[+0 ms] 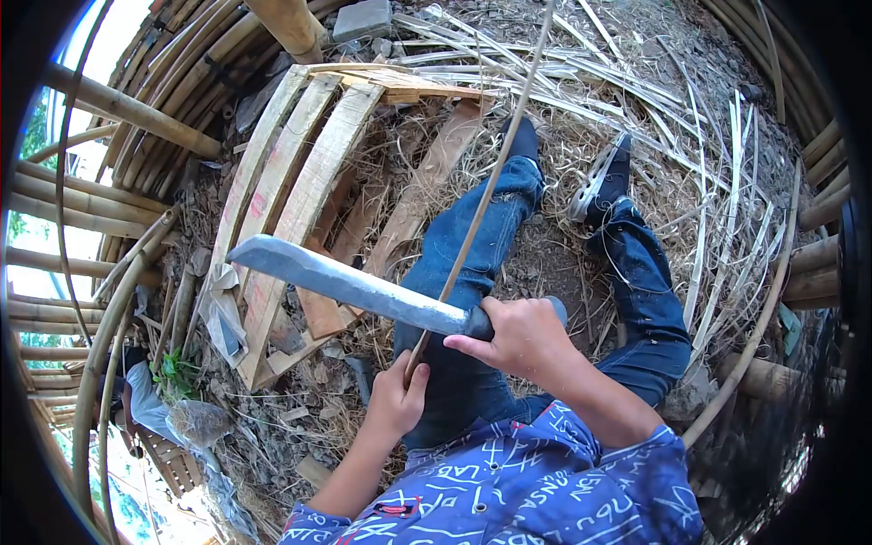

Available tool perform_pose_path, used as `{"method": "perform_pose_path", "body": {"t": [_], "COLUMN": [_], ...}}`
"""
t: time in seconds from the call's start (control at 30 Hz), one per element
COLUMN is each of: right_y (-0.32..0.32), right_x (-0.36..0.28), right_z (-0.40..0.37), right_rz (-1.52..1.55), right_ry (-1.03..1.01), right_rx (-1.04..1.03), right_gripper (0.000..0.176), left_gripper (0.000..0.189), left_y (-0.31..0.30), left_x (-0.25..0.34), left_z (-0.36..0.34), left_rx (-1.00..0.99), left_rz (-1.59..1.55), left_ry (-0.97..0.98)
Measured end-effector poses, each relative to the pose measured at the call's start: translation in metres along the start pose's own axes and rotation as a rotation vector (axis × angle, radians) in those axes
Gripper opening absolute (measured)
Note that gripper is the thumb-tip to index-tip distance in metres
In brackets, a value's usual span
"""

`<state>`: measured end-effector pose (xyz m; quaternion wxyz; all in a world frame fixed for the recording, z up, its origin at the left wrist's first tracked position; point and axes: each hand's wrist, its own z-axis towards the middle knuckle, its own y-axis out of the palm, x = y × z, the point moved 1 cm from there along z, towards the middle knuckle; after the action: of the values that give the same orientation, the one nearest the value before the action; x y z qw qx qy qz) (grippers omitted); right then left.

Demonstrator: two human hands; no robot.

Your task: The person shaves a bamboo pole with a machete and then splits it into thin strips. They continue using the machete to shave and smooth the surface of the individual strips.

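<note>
A long thin bamboo strip (489,195) runs from the top of the view down across the jeans. Its lower part is in my left hand (398,398), whose fingers are closed round it. My right hand (522,338) grips the dark handle of a large machete (350,289). The broad grey blade points to the left, and its part near the handle crosses the strip just above my left hand. Whether the blade's edge touches the strip is hard to tell.
A wooden pallet (304,168) lies left of the legs. Pale split strips (727,227) and shavings (463,163) cover the ground ahead and to the right. Bamboo poles (136,113) stand along the left side. A grey block (361,20) lies at the top.
</note>
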<state>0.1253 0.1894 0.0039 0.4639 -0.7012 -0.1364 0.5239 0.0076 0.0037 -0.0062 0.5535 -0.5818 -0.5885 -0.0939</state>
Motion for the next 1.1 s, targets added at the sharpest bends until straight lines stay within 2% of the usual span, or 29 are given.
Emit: {"method": "perform_pose_path", "body": {"t": [0.2, 0.43, 0.5, 0.57, 0.63, 0.77, 0.93, 1.0, 1.1], "right_y": [-0.012, -0.027, -0.029, -0.032, -0.038, -0.038, -0.042, -0.043, -0.067], "right_x": [0.0, 0.022, 0.023, 0.027, 0.038, 0.051, 0.054, 0.06, 0.087], "right_z": [0.01, 0.026, 0.029, 0.031, 0.035, 0.036, 0.038, 0.037, 0.044], "right_rz": [-0.112, -0.267, -0.284, -0.297, -0.293, -0.358, -0.399, -0.356, -0.327], "right_ry": [-0.027, -0.077, -0.082, -0.084, -0.036, -0.104, -0.117, -0.062, 0.15], "right_rx": [-0.06, -0.064, -0.074, -0.089, -0.013, 0.039, -0.003, 0.003, 0.058], "right_gripper": [0.069, 0.071, 0.071, 0.071, 0.072, 0.073, 0.072, 0.067, 0.063], "left_gripper": [0.025, 0.027, 0.032, 0.029, 0.027, 0.026, 0.027, 0.028, 0.029], "left_y": [0.005, 0.003, 0.004, 0.004, 0.003, 0.0, -0.003, -0.004, -0.001], "left_x": [-0.001, 0.0, -0.008, -0.008, -0.006, -0.006, -0.009, -0.015, -0.033], "left_z": [0.001, 0.004, 0.003, 0.003, 0.003, 0.006, 0.006, 0.006, 0.002], "left_rx": [0.071, 0.084, 0.051, 0.084, 0.116, 0.064, 0.031, 0.041, 0.04], "left_rz": [0.085, 0.058, 0.059, 0.02, -0.021, -0.006, -0.007, -0.009, -0.093], "left_ry": [0.008, 0.027, -0.011, -0.007, 0.0, 0.003, -0.006, -0.01, -0.078]}}
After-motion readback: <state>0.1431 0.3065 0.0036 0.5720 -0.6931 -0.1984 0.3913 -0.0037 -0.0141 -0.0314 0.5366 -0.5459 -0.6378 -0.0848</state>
